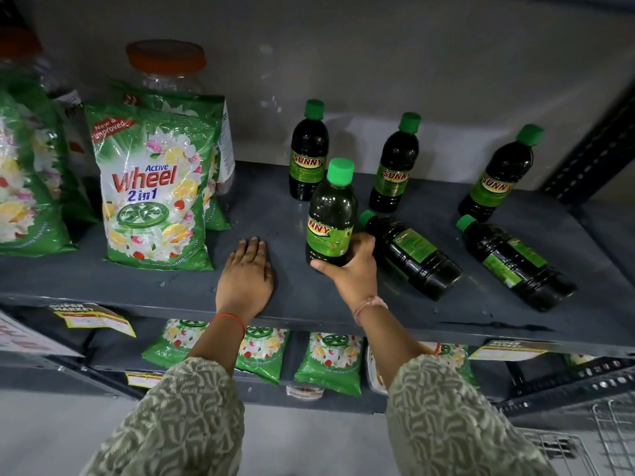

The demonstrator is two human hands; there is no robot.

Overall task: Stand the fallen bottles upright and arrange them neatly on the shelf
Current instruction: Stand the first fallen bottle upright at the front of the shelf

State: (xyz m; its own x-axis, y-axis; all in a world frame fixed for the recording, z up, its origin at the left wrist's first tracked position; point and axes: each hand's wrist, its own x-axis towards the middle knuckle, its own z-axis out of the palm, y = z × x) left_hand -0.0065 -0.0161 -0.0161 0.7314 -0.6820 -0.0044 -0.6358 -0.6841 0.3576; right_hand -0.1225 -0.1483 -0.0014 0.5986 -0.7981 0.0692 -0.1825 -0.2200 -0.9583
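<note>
Two bottles (409, 255) lie fallen; right hand (350, 266) grasps upright bottle (331, 214) low (steadier), left hand (247, 273) flat, fingers released: slide into back row.

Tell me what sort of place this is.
Likely a small supermarket aisle: a grey metal shelf with yellow "Super Market" price tags on its edge, green Wheel detergent packets, and matching dark green-capped Sunny bottles.

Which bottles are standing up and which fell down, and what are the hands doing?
Held Sunny bottle: upright, gripped near its base.
Three back Sunny bottles: standing, capped.
Two front Sunny bottles: lying on their sides.
Left hand: flat on the shelf, empty.
Right hand: holding the bottle.
Wheel detergent bag: upright.
</note>
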